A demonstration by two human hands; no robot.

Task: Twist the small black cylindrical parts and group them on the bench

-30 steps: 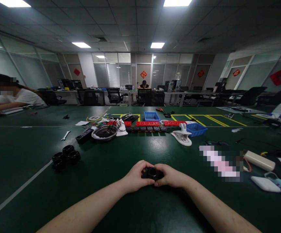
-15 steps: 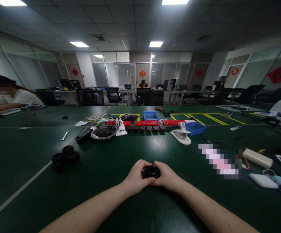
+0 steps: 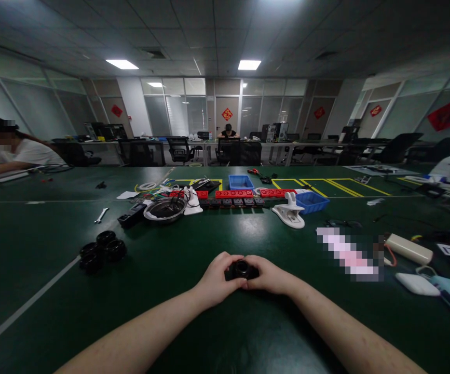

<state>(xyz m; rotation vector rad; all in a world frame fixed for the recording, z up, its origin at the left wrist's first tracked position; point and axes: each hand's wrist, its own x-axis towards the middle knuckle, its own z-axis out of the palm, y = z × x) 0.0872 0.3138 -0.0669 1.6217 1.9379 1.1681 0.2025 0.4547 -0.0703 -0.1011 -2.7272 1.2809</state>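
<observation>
Between my two hands is a round black part (image 3: 242, 268) with a raised ring and a hole in its top, near the table's middle front. My left hand (image 3: 220, 276) is closed round its left side, thumb in front and fingers behind. From the right, my right hand (image 3: 268, 275) grips the same part, and the fingertips of both hands nearly meet. Whether it rests on the table or is slightly lifted, I cannot tell. Several similar black round parts (image 3: 103, 251) stand in a cluster to the left, apart from my hands.
On the green table (image 3: 193, 343) lie a wrench (image 3: 101, 215), a metal bowl (image 3: 165, 210) with cables, red strips (image 3: 233, 194), a white clamp stand (image 3: 289, 212) and blue bins (image 3: 311, 202). A cream block (image 3: 409, 249) and a white object (image 3: 418, 284) lie right. A person (image 3: 18, 148) sits far left.
My view has tilted slightly, so the scene sits a little higher and further left. Both hands stay round the black part, the right hand's fingers now reaching further over its far side.
</observation>
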